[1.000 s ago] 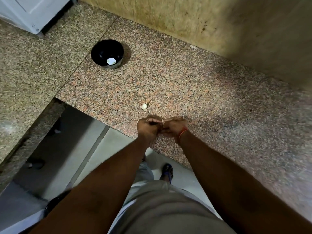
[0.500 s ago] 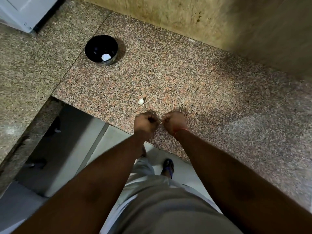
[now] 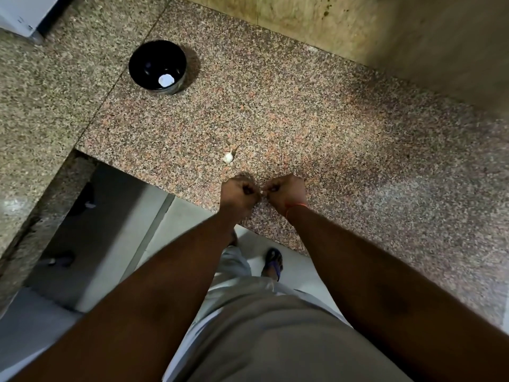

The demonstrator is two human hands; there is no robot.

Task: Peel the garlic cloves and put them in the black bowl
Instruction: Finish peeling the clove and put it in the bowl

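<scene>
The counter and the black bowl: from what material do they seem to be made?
The counter looks like polished granite: pink, grey and black speckles, a faint sheen at the right, and a straight seam between slabs. The black bowl has a glossy dark surface with small highlights, so glazed ceramic or hard plastic; the picture cannot settle which.

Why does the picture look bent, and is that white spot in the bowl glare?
Head view: wide-angle lens bows the countertop edges. The white patch inside the black bowl could be glare or something lying in it; I cannot tell. Bowl casts a soft shadow rightward; both hands, left hand and right hand, slightly blurred.
</scene>
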